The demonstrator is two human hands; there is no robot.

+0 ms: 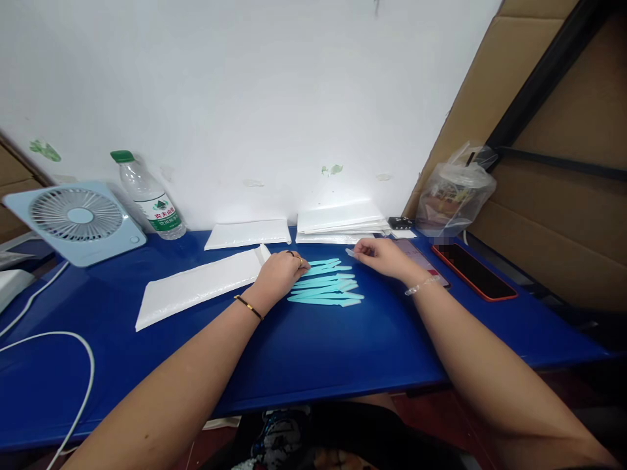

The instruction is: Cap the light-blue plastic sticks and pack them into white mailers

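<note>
Several turquoise eyebrow razors lie side by side on the blue table, their blade ends toward the right. My left hand is closed at the left ends of the upper razors, its fingertips around a handle; the fingers hide part of it. Just right of the razors, my right hand pinches a small translucent plastic piece, perhaps a blade cover. A white padded envelope lies left of my left hand, its flap end reaching behind that hand.
More white envelopes are stacked by the wall, with another envelope beside them. On the left stand a blue fan, a water bottle and a white cable. A red-cased phone and a bagged drink cup are right.
</note>
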